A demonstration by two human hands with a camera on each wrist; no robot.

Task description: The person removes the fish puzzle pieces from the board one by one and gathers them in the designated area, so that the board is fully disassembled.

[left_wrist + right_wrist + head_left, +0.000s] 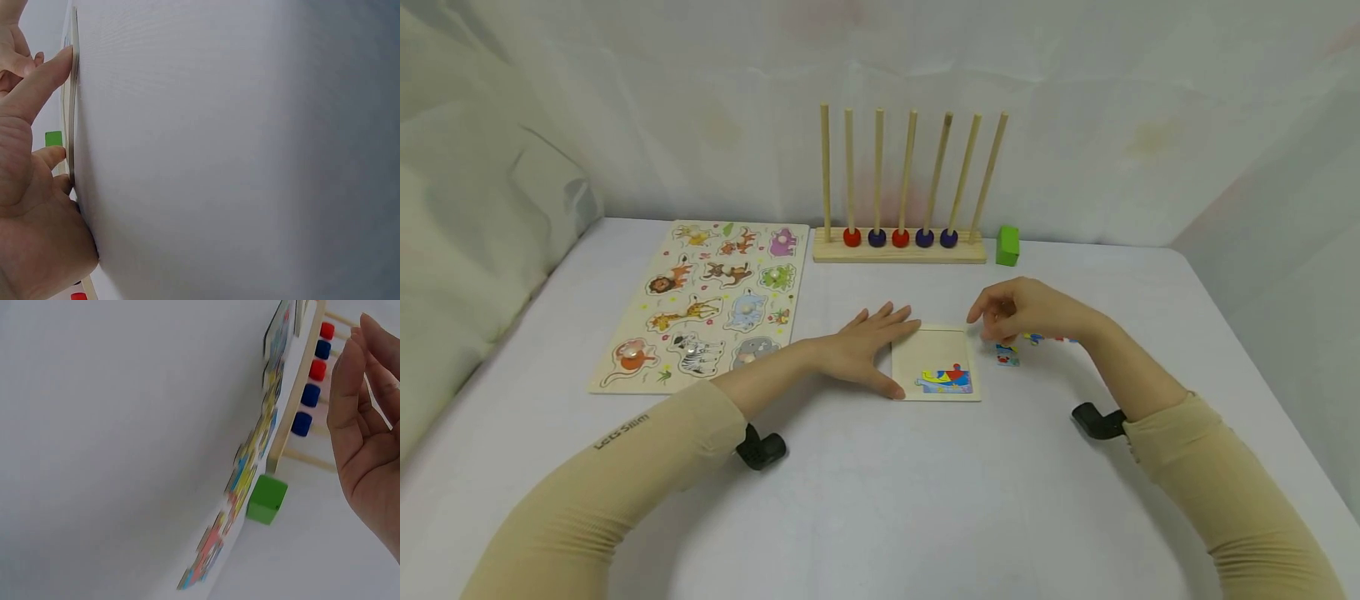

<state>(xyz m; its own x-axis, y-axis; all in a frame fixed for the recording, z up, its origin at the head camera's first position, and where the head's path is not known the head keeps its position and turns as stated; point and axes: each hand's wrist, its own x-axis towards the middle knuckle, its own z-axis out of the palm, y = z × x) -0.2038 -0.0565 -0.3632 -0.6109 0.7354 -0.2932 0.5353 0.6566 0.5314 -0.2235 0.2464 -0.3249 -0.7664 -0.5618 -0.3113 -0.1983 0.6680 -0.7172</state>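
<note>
In the head view a small square wooden puzzle tray lies on the white table, with a few joined jigsaw pieces in its lower right corner. My left hand is spread along the tray's left side, with the thumb at the lower left corner and the fingers at the upper left; the left wrist view shows the thumb touching the rim. Just right of the tray, my right hand hovers with loosely bent fingers, and nothing shows between them. Below it lies a loose jigsaw piece; more loose pieces appear in the right wrist view.
A wooden rack with upright pegs and red and blue beads stands at the back. A green block is right of it. An animal knob puzzle board lies at the left, close to my left forearm.
</note>
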